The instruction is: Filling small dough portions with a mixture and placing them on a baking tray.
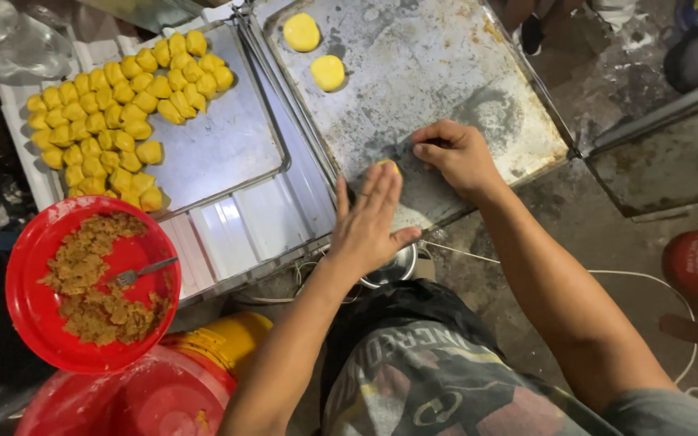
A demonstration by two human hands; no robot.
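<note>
Head view, left hand point(367, 222) fingers flat, together on dough piece point(389, 165), right hand point(456, 153) curled beside, tray point(446, 73) mostly bare.

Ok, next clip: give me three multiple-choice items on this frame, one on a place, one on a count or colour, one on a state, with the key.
1. Where does the red bowl of brown filling sit?
A. lower left
B. on the large tray
C. upper right

2. How many flattened yellow discs lie at the far end of the large tray?
A. five
B. two
C. none

3. How is the left hand held?
A. clenched in a fist
B. gripping the fork
C. flat, fingers extended, over a yellow dough piece

Key: 1 A, the bowl is lower left, off both trays. 2 B, two discs lie there. 3 C, the palm is open and pressed down, the right hand beside it on the tray.
</note>
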